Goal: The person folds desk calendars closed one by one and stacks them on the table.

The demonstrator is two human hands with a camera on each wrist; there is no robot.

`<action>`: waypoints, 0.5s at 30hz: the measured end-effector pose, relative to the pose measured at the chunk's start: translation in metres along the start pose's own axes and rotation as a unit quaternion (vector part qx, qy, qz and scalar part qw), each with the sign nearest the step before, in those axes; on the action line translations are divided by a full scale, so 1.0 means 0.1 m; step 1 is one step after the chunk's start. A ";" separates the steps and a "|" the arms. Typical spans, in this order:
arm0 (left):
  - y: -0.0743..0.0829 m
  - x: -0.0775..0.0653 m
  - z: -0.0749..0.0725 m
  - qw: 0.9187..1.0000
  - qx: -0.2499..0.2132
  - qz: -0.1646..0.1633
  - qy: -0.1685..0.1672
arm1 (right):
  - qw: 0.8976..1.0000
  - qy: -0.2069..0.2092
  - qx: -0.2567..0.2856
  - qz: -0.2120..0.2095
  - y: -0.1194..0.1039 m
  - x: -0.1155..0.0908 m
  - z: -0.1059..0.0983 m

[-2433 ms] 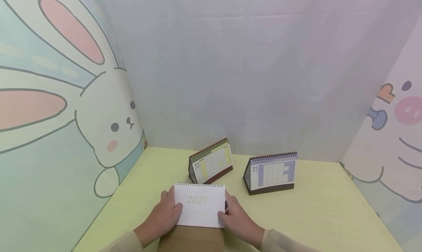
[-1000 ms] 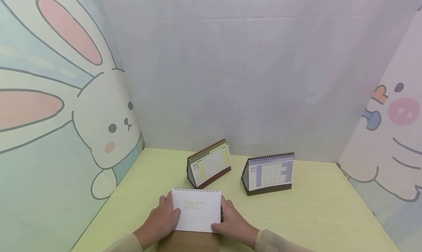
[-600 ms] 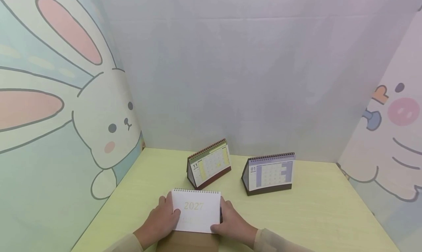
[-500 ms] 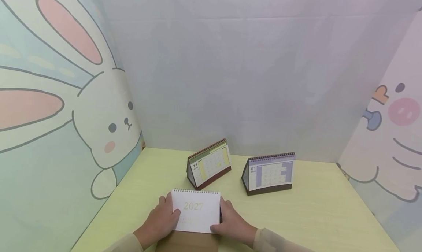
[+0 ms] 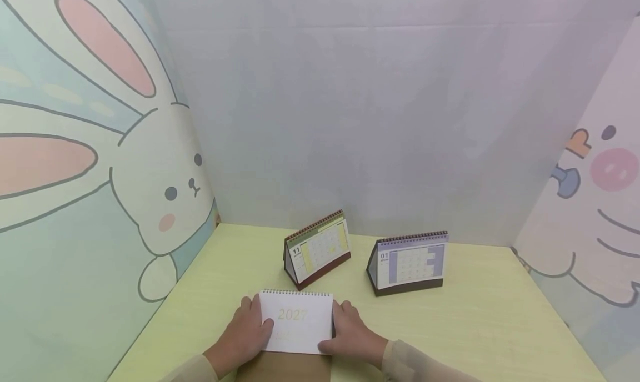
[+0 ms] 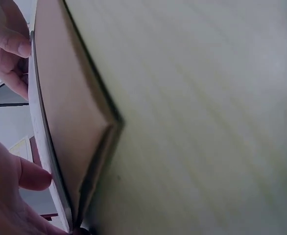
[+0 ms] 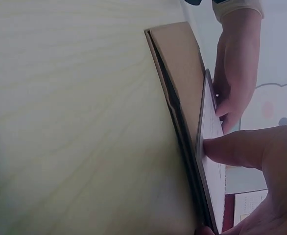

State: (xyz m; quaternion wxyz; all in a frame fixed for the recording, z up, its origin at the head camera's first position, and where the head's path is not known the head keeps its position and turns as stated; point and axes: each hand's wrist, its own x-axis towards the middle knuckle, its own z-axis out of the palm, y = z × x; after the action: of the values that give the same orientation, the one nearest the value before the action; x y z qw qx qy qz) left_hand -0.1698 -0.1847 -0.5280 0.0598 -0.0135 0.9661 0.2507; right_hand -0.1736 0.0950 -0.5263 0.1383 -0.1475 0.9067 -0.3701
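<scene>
A white spiral-bound desk calendar point(image 5: 295, 332) marked 2027 lies tilted back at the near middle of the table, its ring binding along the far edge. My left hand point(image 5: 244, 333) grips its left side, thumb over the front page and fingers behind. On the opposite side my right hand point(image 5: 354, 336) holds it the same way, with the thumb at the lower right corner. Under the calendar's near edge extends a flat piece of brown folded cardboard point(image 5: 285, 366). Both wrist views show a gap between the cardboard's layers, with the calendar point(image 7: 211, 161) leaning over its top face.
Behind the hands stands a desk calendar with a dark red base point(image 5: 320, 249), turned to page 11. To its right is another with a black base point(image 5: 411, 262), showing page 01. A grey backdrop point(image 5: 350, 121) closes off the pale yellow table point(image 5: 475, 326).
The white calendar and both hands have shifted slightly towards the body and to the left, and the calendar sits a little lower. Both hands keep their hold. The two rear calendars stand unmoved.
</scene>
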 end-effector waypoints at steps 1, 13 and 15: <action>-0.01 0.00 0.00 1.000 0.006 0.002 0.003 | 1.000 0.002 -0.010 0.002 -0.01 0.00 -0.01; -0.02 0.02 0.03 0.999 0.043 0.012 0.011 | 0.998 -0.001 -0.069 0.003 -0.01 -0.03 -0.02; -0.02 0.02 0.03 0.999 0.046 0.012 0.011 | 0.997 -0.001 -0.071 0.004 0.00 -0.03 -0.02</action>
State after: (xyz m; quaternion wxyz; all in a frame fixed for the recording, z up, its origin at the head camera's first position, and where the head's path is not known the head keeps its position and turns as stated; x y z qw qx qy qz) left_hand -0.1716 -0.1849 -0.5320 0.0468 -0.0020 0.9773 0.2067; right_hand -0.1712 0.0970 -0.5245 0.1301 -0.1536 0.9312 -0.3040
